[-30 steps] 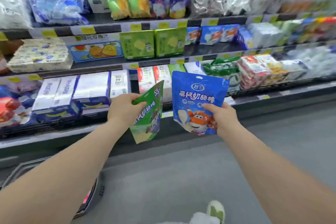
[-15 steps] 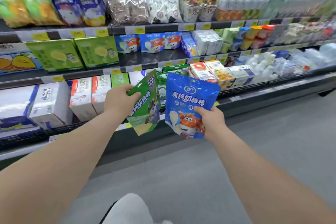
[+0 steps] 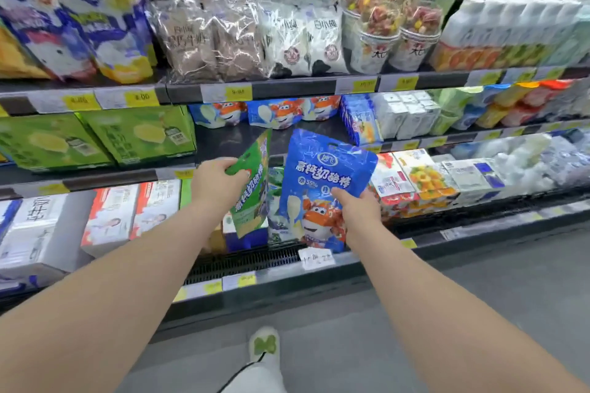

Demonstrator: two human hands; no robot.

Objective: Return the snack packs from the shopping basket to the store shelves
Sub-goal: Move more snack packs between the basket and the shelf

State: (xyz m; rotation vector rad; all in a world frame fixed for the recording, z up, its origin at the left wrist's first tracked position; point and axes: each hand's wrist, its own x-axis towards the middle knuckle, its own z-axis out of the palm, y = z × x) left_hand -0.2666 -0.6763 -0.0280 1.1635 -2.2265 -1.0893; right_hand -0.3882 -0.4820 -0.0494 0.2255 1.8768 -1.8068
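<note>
My left hand [image 3: 218,183] grips a green snack pouch [image 3: 252,188] by its left edge, seen nearly edge-on. My right hand [image 3: 359,210] holds a blue snack pouch [image 3: 322,175] with an orange cartoon plane, pinched at its lower right. Both pouches hang upright in front of the middle shelf [image 3: 230,140], whose front part is bare. Matching blue pouches [image 3: 277,112] lie at the back of that shelf, just above the two I hold. The shopping basket is out of view.
Green boxes [image 3: 95,137] fill the middle shelf to the left, small white cartons [image 3: 402,115] to the right. Bagged goods [image 3: 242,32] and bottles [image 3: 517,32] line the shelf above. White cartons [image 3: 115,220] sit on the bottom shelf. My shoe [image 3: 264,344] stands on the grey floor.
I have stepped closer to the shelves and the view has shifted right. Both pouches have risen toward the middle shelf with the matching blue pouches. The basket has left the view.
</note>
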